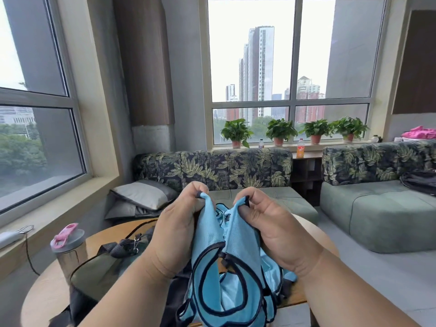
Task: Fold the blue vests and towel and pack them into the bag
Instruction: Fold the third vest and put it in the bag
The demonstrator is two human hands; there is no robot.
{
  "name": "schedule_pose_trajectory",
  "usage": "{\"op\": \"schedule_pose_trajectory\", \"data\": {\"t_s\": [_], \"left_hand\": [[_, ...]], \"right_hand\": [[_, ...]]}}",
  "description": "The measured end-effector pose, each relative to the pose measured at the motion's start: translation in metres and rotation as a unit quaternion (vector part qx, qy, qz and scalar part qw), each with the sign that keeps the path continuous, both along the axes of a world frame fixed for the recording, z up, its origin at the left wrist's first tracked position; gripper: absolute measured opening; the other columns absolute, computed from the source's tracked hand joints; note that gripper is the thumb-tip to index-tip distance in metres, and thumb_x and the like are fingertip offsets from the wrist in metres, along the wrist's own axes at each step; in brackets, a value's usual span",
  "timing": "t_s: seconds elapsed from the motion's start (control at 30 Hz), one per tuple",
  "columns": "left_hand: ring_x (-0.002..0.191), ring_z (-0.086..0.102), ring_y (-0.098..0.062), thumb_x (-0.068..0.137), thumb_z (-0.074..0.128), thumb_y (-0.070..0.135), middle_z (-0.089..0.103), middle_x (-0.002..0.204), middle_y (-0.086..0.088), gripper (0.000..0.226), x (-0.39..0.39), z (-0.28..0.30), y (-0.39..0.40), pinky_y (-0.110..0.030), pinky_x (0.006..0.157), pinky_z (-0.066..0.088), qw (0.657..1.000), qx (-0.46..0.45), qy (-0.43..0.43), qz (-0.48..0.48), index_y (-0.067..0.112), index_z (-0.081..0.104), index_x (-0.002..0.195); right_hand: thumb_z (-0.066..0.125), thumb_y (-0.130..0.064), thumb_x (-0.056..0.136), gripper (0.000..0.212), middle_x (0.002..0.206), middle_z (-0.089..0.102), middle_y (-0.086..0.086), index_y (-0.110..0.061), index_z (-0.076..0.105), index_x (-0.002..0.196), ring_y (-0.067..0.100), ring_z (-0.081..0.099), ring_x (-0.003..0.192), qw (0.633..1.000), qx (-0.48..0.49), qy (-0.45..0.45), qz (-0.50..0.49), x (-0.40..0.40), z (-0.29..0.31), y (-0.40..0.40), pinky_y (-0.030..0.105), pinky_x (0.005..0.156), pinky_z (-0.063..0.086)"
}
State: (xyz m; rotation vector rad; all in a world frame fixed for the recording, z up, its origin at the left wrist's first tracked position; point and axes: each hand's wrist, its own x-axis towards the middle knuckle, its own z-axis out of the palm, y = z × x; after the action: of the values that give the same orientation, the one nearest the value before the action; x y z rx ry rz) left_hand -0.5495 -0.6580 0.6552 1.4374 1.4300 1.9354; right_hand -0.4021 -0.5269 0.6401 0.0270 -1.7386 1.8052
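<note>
Blue mesh with dark piping fills the near centre: a blue vest (226, 274) hangs from both hands above the round wooden table (47, 296), its lower loops and armholes drooping toward the near edge, with more blue fabric bunched beneath it on the right. Both forearms rise from the near corners and meet in the middle, wrists bent so the knuckles face away. The left hand (175, 234) has its fingers curled inward, thumb and fingertips pinching one upper corner of the vest by its dark trim. The right hand (276, 234) mirrors it, fingers bent and clamped on the other upper corner, so the two corners stand close together, just apart. Left of the hands, an olive-green bag (99, 272) with dark straps and a metal clip lies on the table, partly hidden by the left forearm. Just beyond the bag's left end stands a clear bottle (69, 251) with a grey lid and pink handle. Farther off, a leaf-patterned sofa (212, 168) holds a grey cushion (141, 194) at its left end, and a second sofa sits to the right. On the far windowsill, potted plants (280, 132) stand in a row before tall buildings.
</note>
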Motion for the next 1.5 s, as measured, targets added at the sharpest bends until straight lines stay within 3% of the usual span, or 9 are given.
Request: {"op": "schedule_pose_trajectory", "data": {"t_s": [0.1,0.17,0.33,0.6,0.77,1.07,1.23,1.37,1.5], "left_hand": [[0.079,0.048,-0.029,0.097,0.046,-0.007,0.055,0.091,-0.012,0.012,0.006,-0.007,-0.001,-0.032,0.069,0.041,0.995,-0.010,0.090,0.029,-0.004,0.056,0.092],[0.087,0.058,-0.022,0.094,0.054,0.005,0.057,0.103,-0.003,0.014,0.008,-0.011,-0.002,-0.033,0.077,0.046,0.993,-0.021,0.106,0.048,-0.003,0.063,0.086],[0.081,0.047,-0.015,0.106,0.051,0.004,0.055,0.095,0.001,0.010,0.014,-0.009,-0.001,-0.024,0.070,0.044,0.999,-0.011,0.031,-0.036,0.000,0.060,0.101],[0.074,0.051,-0.018,0.098,0.067,0.015,0.056,0.089,-0.010,0.008,0.017,-0.017,0.002,-0.025,0.061,0.046,0.988,-0.028,-0.103,-0.113,0.010,0.062,0.099],[0.077,0.052,-0.019,0.101,0.066,0.018,0.057,0.091,-0.010,0.009,0.014,-0.021,0.002,-0.026,0.064,0.048,0.989,-0.020,-0.101,-0.109,0.010,0.062,0.100],[0.085,0.059,-0.024,0.090,0.075,0.024,0.062,0.097,-0.016,0.015,0.001,-0.027,0.005,-0.036,0.078,0.049,0.981,-0.042,-0.100,-0.161,0.012,0.069,0.097],[0.097,0.067,-0.027,0.089,0.077,0.026,0.069,0.109,-0.019,0.030,-0.008,-0.028,0.005,-0.040,0.092,0.055,0.975,-0.056,-0.069,-0.203,0.010,0.074,0.114],[0.111,0.056,-0.037,0.085,0.087,0.039,0.055,0.129,-0.044,0.050,-0.017,-0.030,0.003,-0.066,0.113,0.038,0.974,-0.092,-0.030,-0.205,0.016,0.074,0.128],[0.107,0.039,-0.040,0.085,0.088,0.042,0.053,0.121,-0.048,0.049,-0.021,-0.035,0.005,-0.059,0.095,0.028,0.973,-0.116,-0.032,-0.197,0.012,0.075,0.122]], "right_hand": [[0.072,-0.031,0.095,0.008,0.094,0.065,0.003,-0.025,0.070,0.100,0.016,0.059,0.090,0.999,0.021,-0.006,-0.023,-0.002,0.000,-0.007,0.032,0.084,0.048],[0.068,-0.026,0.097,0.003,0.094,0.067,0.003,-0.025,0.069,0.100,0.017,0.062,0.091,0.999,0.027,-0.007,-0.045,-0.004,-0.001,-0.008,0.035,0.087,0.050],[0.066,-0.022,0.100,0.010,0.094,0.071,0.005,-0.017,0.059,0.104,0.019,0.065,0.089,0.997,0.032,-0.013,-0.064,-0.006,-0.005,-0.011,0.034,0.083,0.053],[0.067,-0.022,0.098,0.012,0.089,0.067,0.005,-0.015,0.057,0.096,0.016,0.061,0.088,0.994,0.062,-0.010,-0.085,-0.010,-0.008,-0.013,0.034,0.084,0.050],[0.076,-0.038,0.092,0.014,0.085,0.063,-0.002,-0.029,0.067,0.086,0.015,0.057,0.084,0.983,0.118,-0.018,-0.136,-0.009,-0.010,-0.010,0.039,0.082,0.049],[0.084,-0.040,0.079,0.014,0.084,0.053,-0.015,-0.038,0.070,0.081,0.004,0.047,0.081,0.978,0.143,-0.018,-0.153,-0.006,-0.008,-0.006,0.026,0.080,0.040],[0.092,-0.039,0.072,0.035,0.088,0.053,-0.026,-0.036,0.064,0.093,0.000,0.044,0.083,0.972,0.152,-0.053,-0.172,-0.002,-0.007,0.000,0.025,0.083,0.040],[0.092,-0.056,0.056,0.058,0.101,0.053,-0.020,-0.039,0.058,0.100,0.003,0.046,0.097,0.966,0.168,-0.100,-0.166,0.001,-0.007,0.005,0.025,0.089,0.040],[0.093,-0.058,0.053,0.064,0.100,0.053,-0.027,-0.039,0.057,0.103,0.005,0.046,0.100,0.962,0.181,-0.116,-0.170,0.002,-0.010,0.008,0.027,0.092,0.041]]}}
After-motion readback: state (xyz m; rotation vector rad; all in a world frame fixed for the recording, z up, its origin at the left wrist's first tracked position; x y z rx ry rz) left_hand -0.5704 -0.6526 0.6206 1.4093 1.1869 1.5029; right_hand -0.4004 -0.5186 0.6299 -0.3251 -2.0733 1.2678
